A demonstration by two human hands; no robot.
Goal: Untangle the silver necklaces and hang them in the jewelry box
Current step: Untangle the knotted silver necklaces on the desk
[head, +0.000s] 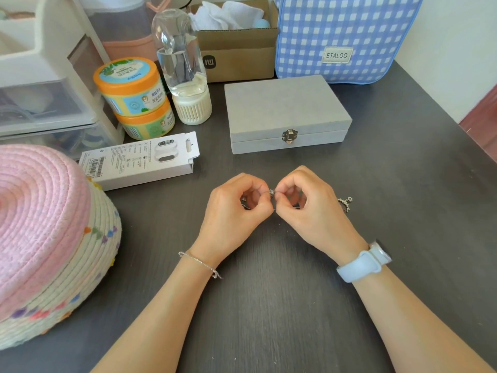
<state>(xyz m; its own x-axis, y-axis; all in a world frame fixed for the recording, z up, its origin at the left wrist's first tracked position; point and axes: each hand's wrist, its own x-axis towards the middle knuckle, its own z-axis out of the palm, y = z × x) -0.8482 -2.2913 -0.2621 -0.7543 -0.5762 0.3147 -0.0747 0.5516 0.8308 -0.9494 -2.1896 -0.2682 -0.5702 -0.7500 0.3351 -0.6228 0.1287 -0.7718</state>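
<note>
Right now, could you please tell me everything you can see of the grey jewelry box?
The jewelry box is a flat rectangular case covered in what looks like pale grey velvet. Its lid is shut, and a small silver metal clasp sits at the middle of the front. It rests level on the dark table, beyond both hands, in front of the cardboard box and checked bag. Nothing touches its lid.

At the upper right of the frame, a blue-and-white checked bag (347,36) carries a small white patch that reads "ETALOO". To its left, at the top centre, the brown cardboard box (239,60) shows the "mi" logo on its front. The white packet (142,160) at centre left bears a barcode and fine print too small to read; the orange-lidded tubs (131,87) above it likewise.
</note>
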